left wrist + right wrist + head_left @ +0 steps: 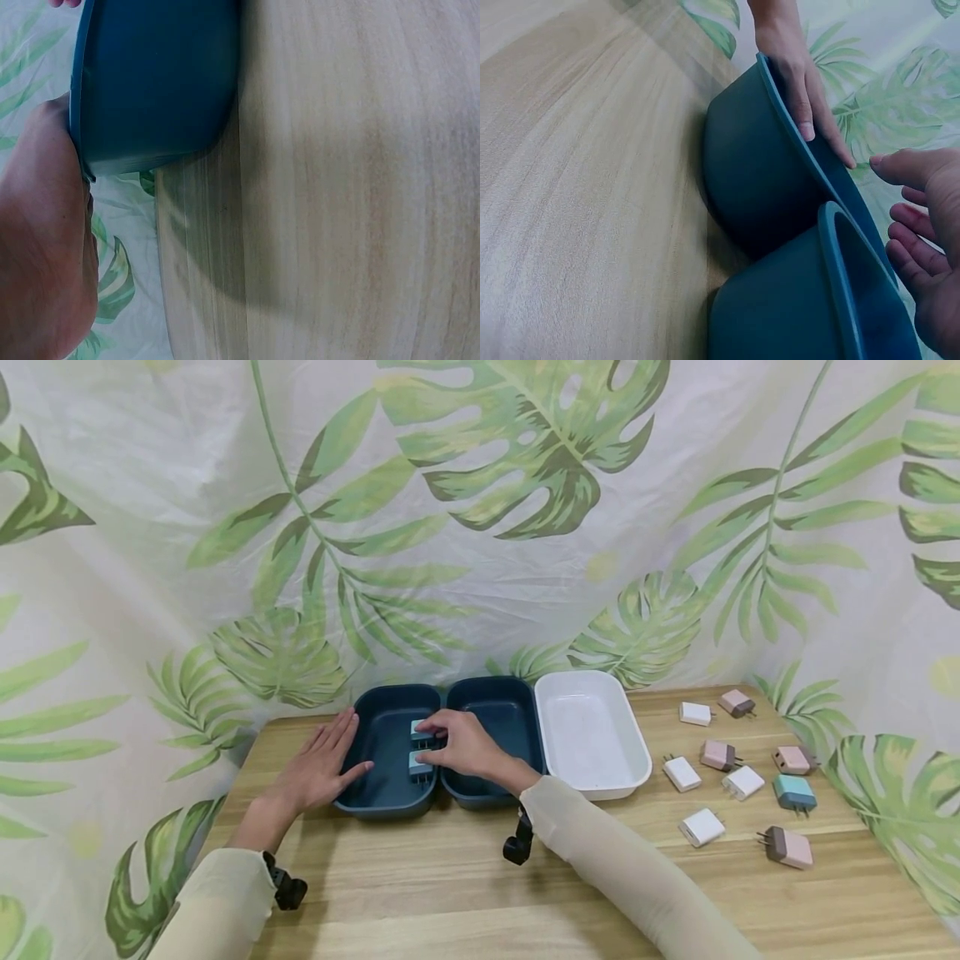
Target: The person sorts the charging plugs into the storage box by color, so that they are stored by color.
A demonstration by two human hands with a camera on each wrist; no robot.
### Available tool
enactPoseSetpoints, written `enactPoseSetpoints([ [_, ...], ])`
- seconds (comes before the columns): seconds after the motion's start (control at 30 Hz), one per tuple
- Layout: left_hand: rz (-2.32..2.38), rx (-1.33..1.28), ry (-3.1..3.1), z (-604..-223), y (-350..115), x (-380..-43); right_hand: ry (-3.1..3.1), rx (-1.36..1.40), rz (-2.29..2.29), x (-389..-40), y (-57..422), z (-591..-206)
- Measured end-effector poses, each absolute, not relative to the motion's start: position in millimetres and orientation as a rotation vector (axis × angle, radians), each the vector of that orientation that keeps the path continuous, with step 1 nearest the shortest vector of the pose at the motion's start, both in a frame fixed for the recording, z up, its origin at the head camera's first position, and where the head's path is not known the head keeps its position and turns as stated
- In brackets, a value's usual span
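Observation:
My left hand (318,768) rests with spread, straight fingers on the left rim of a dark blue bin (384,812). Inside that bin, toward its right side, lie two teal plug-in chargers, an upper one (417,727) and a lower one (420,763), prongs toward me. Over them hovers my right hand (468,745), forefinger by the upper charger and thumb by the lower one. The right wrist view shows that hand's thumb (904,166) apart from its loosely bent fingers, with nothing visible between them.
A second dark blue bin (491,693) adjoins the first, partly under my right forearm. Beside it stands a white bin (592,735). At the table's right lie several white chargers (702,827), several pink-and-brown chargers (789,847) and one teal charger (795,792). A leaf-patterned cloth hangs behind.

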State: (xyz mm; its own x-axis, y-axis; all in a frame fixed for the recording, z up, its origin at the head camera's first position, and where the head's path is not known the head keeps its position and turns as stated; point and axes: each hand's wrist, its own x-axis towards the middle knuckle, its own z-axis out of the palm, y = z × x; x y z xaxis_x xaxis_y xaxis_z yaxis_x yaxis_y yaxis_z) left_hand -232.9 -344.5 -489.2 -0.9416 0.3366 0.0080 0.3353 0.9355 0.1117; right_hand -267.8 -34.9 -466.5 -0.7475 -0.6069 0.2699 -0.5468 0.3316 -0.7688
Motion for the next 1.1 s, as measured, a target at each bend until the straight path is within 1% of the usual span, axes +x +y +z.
enactPoseSetpoints([
  [0.2, 0.18, 0.536, 3.087, -488.9, -343.9, -232.4, 2.468, -1.131, -1.416, -263.8, -28.9, -457.1],
  [0.6, 0.206, 0.567, 3.113, -491.5, -343.9, -231.7, 2.485, -1.188, -1.362, -254.2, -10.6, -453.9],
  [1.1, 0.203, 0.531, 3.089, -492.9, -345.3, -230.5, 2.465, -1.266, -1.328, -239.6, 14.3, -445.1],
])
